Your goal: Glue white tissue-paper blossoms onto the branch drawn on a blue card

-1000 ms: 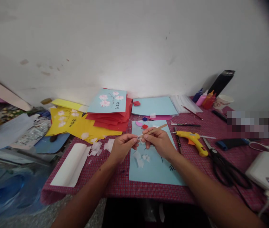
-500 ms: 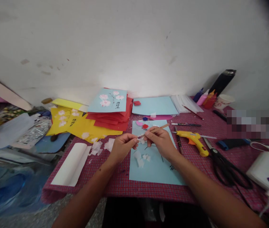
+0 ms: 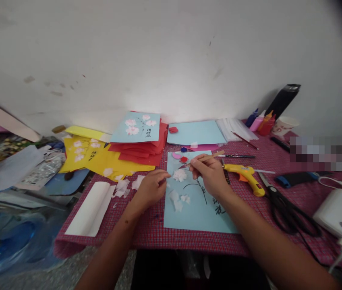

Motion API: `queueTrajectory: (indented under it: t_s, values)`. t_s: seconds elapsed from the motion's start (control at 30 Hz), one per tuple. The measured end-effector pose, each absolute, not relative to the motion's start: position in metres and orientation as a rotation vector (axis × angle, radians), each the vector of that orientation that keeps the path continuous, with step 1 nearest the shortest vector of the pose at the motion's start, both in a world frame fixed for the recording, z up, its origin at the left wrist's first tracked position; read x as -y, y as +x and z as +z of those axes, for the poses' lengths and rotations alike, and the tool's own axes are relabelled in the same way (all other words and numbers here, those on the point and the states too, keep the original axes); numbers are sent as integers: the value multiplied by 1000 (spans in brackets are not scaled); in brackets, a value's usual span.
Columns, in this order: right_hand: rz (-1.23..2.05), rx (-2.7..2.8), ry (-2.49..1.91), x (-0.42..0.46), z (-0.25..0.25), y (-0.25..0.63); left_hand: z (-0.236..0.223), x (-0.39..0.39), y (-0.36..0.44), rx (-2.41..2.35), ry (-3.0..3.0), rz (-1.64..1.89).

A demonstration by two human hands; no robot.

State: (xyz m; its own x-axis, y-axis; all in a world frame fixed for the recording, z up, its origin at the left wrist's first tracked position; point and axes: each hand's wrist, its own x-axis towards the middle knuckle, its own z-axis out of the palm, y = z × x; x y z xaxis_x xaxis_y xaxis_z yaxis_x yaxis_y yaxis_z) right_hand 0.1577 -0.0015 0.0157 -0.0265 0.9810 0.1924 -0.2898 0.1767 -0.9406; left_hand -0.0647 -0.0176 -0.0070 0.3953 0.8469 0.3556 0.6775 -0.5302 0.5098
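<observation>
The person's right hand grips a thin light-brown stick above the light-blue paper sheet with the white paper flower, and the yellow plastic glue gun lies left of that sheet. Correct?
Not quite: the head view shows the yellow plastic glue gun lying right of the light-blue paper sheet. The right hand does grip the thin light-brown stick above it.

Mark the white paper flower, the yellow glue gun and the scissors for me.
White paper flower (image 3: 180,175), head view: middle of its petals.
Yellow glue gun (image 3: 247,172), head view: body.
Scissors (image 3: 277,197), head view: black handle near the blades.
</observation>
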Motion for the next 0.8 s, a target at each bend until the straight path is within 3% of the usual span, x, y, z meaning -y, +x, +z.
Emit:
queueTrajectory:
  t_s: [0.1,0.3,0.47,0.8]
  values:
    - [1202,1126,-863,3,19,159,-2,19,-67,-1358,2331,948]
    - [1193,1156,-909,3,19,158,9,31,-68,-1084,2454,542]
    - [1202,1153,-892,2,15,157,8,37,-65,-1051,2501,437]
    - [1204,1160,-890,3,16,157,0,35,-53,-1123,2479,583]
